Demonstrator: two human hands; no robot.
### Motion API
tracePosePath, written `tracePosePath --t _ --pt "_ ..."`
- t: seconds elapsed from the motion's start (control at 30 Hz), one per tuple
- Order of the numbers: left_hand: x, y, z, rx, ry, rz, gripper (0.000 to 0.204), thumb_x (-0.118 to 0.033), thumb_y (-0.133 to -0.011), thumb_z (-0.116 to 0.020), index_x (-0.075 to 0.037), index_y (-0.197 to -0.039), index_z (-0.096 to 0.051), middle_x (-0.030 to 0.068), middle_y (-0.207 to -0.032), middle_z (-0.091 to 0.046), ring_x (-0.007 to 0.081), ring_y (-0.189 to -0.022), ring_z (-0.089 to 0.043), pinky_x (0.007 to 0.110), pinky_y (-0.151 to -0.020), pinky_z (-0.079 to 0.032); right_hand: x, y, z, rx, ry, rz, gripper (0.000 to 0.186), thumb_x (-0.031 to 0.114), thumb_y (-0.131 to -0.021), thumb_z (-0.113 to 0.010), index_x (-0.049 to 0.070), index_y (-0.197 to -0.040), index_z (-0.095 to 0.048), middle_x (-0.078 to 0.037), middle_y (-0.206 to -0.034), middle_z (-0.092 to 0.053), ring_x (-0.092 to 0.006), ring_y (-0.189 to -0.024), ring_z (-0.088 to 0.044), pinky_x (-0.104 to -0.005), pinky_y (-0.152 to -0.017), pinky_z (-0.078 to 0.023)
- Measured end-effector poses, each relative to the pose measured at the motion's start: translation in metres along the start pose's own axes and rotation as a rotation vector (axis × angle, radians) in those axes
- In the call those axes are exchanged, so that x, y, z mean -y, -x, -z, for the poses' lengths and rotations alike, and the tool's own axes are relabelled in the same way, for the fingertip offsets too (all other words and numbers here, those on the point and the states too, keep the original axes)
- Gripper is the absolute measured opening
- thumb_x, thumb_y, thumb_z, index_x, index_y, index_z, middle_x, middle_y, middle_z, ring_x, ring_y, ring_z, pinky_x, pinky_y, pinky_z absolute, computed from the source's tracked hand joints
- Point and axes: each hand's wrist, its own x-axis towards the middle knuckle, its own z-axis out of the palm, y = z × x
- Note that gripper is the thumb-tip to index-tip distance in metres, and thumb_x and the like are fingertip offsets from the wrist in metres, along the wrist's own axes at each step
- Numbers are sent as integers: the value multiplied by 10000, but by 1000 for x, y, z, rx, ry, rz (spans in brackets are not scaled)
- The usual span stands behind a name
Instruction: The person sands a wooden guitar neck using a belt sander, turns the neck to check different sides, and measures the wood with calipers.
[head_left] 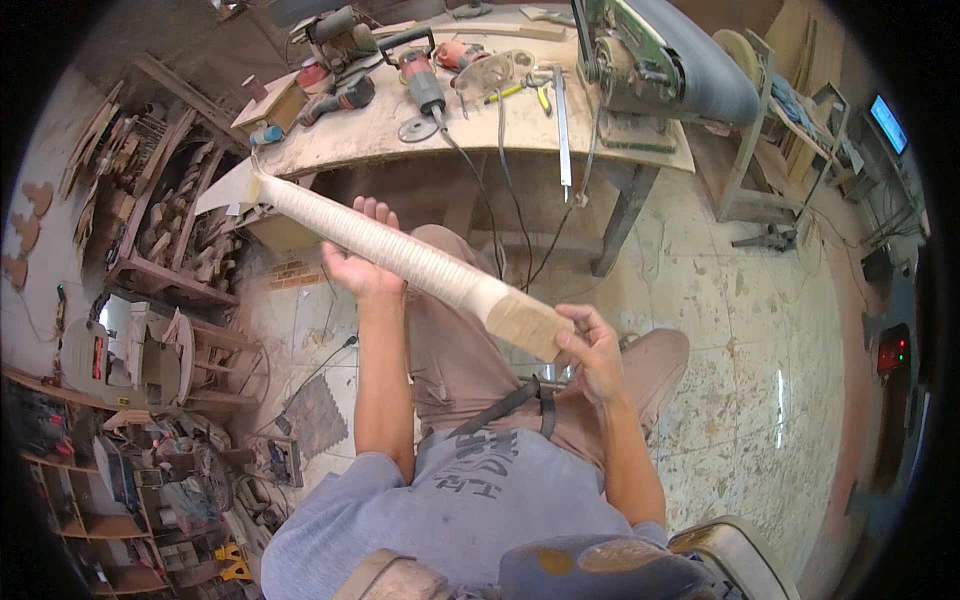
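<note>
A long pale wooden furniture leg (390, 245) slants across in front of me, ribbed along its shaft. Its squarish, darker block end (528, 322) is at the lower right, and the far end flares out at the upper left, near the workbench edge. My left hand (365, 262) cradles the shaft from underneath, palm up, fingers showing past its far side and thumb on the near side. At the block end, my right hand (592, 352) is closed on the corner, thumb on the upper face and some fingers hidden.
Ahead stands a dusty workbench (330, 150) with an angle grinder (420, 80), a cordless drill (345, 100), pliers (510, 90) and a metal ruler (562, 135). A belt sander (680, 65) sits at its right. Cords hang off the front edge. Shelves of wood pieces (150, 205) line the left.
</note>
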Motion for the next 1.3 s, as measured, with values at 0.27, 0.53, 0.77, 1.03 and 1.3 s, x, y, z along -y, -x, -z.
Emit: tracePosePath --t 0.27,0.53,0.77,1.03,1.3 --pt "-10 -6 11 -74 -261 12 578 -595 -998 -544 -42 -1156 -598 101 -988 -667 267 -904 -649 434 -843 -545 18 -10 -3 238 151 -142 498 98 -903 -771 4 -1348 -570 -89 -1256 -643 -160 -1089 -638 -314 -857 -586" --pt "-6 -27 19 -175 -378 38 375 -457 -974 -681 -90 -994 -606 67 -871 -668 242 -786 -666 372 -713 -557 -8 -44 8 285 356 -331 510 173 -952 -748 -18 -1391 -571 -71 -1177 -678 -138 -1013 -657 -293 -879 -543" --pt "1 -66 30 -228 -506 85 303 -404 -961 -715 -120 -942 -609 38 -788 -646 206 -699 -644 356 -658 -543 -32 -88 55 228 351 -478 454 180 -986 -709 -28 -1371 -589 -108 -1215 -699 -149 -1036 -662 -309 -892 -571" --pt "-78 -84 -25 -377 -738 -48 326 -371 -961 -717 -65 -985 -604 96 -781 -661 236 -649 -658 369 -627 -545 27 -107 117 -276 483 -638 328 257 -1004 -672 24 -1233 -696 -31 -986 -711 -113 -897 -654 -255 -763 -523" --pt "-226 -35 -96 -705 -941 -165 309 -327 -966 -716 -39 -959 -606 111 -762 -670 218 -593 -666 319 -547 -549 87 -15 188 -134 1044 -883 303 333 -993 -687 56 -1113 -702 -14 -874 -686 -119 -690 -645 -268 -586 -529"
